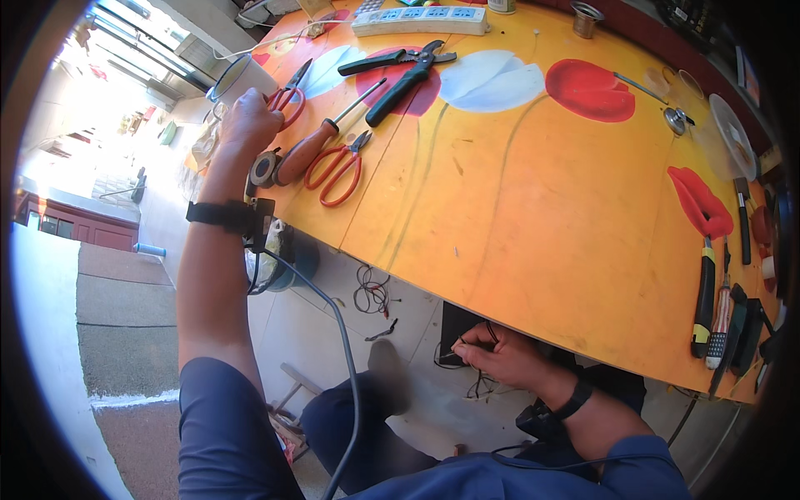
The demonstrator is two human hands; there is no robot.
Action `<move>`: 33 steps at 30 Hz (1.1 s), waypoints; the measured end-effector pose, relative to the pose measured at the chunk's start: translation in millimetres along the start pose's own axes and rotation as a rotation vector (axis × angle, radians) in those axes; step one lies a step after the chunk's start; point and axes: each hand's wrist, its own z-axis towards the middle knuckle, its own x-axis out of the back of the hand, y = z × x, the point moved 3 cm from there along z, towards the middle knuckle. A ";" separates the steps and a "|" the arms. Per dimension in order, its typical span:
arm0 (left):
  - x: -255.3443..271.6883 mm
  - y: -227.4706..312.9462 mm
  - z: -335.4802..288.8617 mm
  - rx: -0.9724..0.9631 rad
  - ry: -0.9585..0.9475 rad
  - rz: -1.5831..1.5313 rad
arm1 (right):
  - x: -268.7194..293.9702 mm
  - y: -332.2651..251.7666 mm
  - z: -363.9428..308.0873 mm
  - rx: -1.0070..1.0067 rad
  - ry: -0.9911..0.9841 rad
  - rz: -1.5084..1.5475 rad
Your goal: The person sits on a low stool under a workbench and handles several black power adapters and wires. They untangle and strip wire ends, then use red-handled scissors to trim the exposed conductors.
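At the table's far left corner, my left hand is closed at the red handles of a pair of scissors, whose blades point up and right. A white mug stands just behind that hand. Below the table's near edge, my right hand pinches a thin dark wire; more thin wires dangle beneath it. Beside my left wrist lie a second pair of red-handled scissors, a wooden-handled screwdriver and a roll of tape. Black-handled wire strippers rest farther in.
The yellow flower-patterned table fills the middle. At its back is a white power strip. A yellow-black utility knife and other tools line the right side. A coiled cable lies on the floor beside a bin.
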 end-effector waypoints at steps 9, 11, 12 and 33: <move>79.3 -22.6 -123.0 -0.034 0.201 -0.999 | -8.2 -11.6 -18.8 0.007 0.076 -0.059; 82.0 -20.7 -184.0 -0.102 0.210 -1.257 | -10.4 -14.0 -28.2 0.102 0.082 0.071; 78.1 -18.6 -210.3 -0.001 0.145 -1.287 | -10.4 -14.8 -30.2 0.117 0.081 0.066; -47.0 80.8 -518.5 0.068 -0.875 -1.283 | -38.4 2.8 -68.9 0.092 0.146 0.187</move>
